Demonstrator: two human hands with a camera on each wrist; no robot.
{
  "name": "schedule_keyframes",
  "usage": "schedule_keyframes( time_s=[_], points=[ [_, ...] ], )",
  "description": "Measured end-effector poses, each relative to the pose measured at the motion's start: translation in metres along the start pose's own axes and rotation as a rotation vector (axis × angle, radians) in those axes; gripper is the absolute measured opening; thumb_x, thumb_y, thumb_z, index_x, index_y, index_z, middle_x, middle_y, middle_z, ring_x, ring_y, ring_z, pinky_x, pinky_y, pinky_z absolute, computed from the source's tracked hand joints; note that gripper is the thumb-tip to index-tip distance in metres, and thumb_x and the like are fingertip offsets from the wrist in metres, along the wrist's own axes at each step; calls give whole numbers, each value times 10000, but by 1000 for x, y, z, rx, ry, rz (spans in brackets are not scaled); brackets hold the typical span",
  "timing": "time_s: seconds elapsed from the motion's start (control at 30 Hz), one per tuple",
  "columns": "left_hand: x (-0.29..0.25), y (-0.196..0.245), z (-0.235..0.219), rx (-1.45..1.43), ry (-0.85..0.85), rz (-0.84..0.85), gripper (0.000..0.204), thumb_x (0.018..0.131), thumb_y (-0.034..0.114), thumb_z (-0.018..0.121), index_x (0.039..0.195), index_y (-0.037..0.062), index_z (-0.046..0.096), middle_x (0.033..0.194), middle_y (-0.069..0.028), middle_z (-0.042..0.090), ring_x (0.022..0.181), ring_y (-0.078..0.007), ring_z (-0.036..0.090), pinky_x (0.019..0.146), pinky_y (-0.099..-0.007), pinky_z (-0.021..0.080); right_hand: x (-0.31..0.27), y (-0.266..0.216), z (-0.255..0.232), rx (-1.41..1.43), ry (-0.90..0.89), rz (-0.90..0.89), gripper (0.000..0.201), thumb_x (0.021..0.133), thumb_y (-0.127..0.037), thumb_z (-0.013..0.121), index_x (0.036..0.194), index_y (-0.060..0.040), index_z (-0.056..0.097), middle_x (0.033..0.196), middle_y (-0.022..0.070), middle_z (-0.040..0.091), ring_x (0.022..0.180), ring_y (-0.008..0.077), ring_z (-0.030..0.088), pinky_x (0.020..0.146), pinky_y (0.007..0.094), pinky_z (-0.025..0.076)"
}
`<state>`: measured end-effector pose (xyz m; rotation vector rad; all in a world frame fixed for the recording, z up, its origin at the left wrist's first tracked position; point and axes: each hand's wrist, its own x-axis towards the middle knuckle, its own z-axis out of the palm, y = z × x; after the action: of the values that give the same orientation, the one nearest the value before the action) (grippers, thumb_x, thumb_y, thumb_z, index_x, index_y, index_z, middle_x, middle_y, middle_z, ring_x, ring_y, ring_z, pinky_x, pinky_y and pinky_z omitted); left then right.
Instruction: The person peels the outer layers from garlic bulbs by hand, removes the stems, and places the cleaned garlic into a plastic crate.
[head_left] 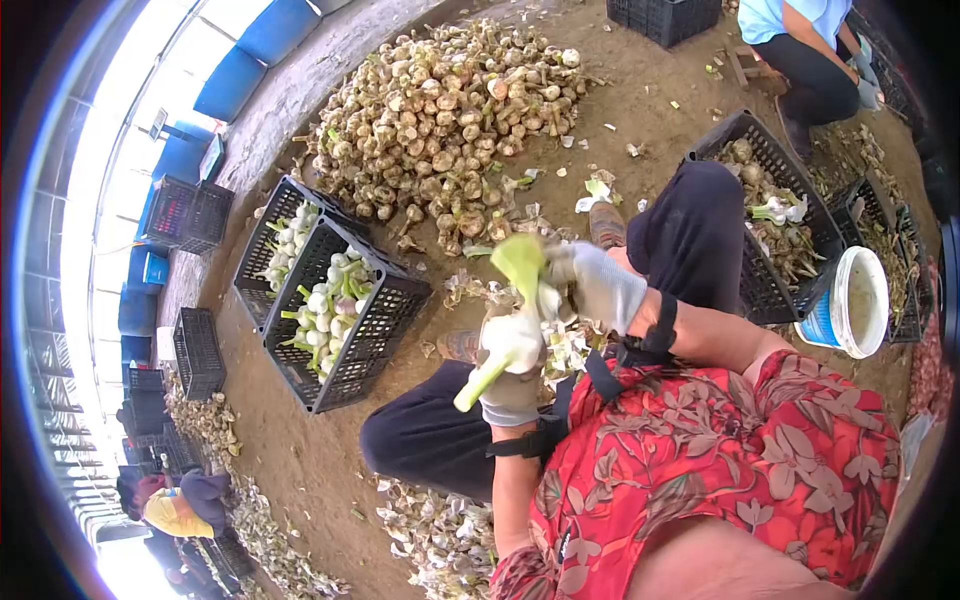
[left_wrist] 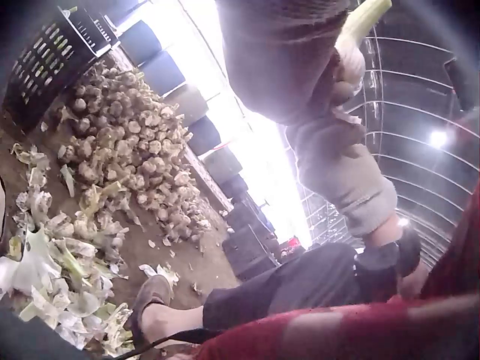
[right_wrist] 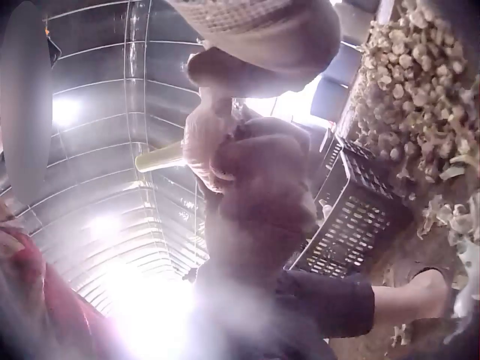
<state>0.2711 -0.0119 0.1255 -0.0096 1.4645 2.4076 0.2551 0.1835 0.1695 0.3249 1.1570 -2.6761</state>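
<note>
In the head view, my gloved left hand grips a white garlic bulb, its pale green stem pointing down and left. My right hand, also gloved, is close above the bulb with curled fingers and pinches a blurred green outer leaf of the garlic. From the right wrist, the left hand shows wrapped around the bulb, the stem jutting sideways. The left wrist view has the stem rising behind the hand; the right hand's fingertips are hidden there.
A large heap of unpeeled garlic lies ahead. Two black crates, including a near crate, hold cleaned white bulbs. Another black crate and a white bucket stand on the right. Peelings litter the ground; another person sits nearby.
</note>
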Motion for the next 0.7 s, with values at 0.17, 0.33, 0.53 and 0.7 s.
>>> schedule_keyframes(
  time_s=[0.17, 0.33, 0.53, 0.7],
  points=[
    [-19, 25, 22, -409, -280, -49, 525, 833, 624, 534, 947, 111, 525, 759, -26, 525, 540, -124, 439, 428, -255, 285, 34, -64, -40, -499, 113, -290, 215, 869, -104, 562, 1055, -6, 610, 880, 105, 680, 715, 189, 649, 679, 309, 538],
    [-11, 17, 20, -41, -37, 101, 526, 867, 550, 561, 1111, 84, 560, 833, -34, 550, 591, -152, 466, 502, -257, 350, -7, -65, 4, -1002, -377, -215, 656, 791, -283, 745, 1338, -44, 472, 1316, 142, 523, 1041, 182, 594, 864, 320, 491],
    [-2, 37, 34, -358, 68, -91, 390, 908, 203, 566, 1246, 20, 505, 1163, -93, 589, 1040, -191, 588, 876, -324, 503, -13, -13, 29, -774, -194, -255, 490, 754, -260, 790, 1119, 0, 592, 997, 64, 648, 894, 133, 603, 806, 289, 489],
    [-12, 43, 34, -392, -71, 67, 658, 852, 251, 651, 1400, 37, 357, 1261, -137, 541, 1100, -234, 571, 895, -353, 493, -12, 12, 40, -662, -75, -361, 282, 789, -182, 772, 962, -20, 618, 922, 19, 624, 818, 93, 573, 731, 253, 465]
  ],
)
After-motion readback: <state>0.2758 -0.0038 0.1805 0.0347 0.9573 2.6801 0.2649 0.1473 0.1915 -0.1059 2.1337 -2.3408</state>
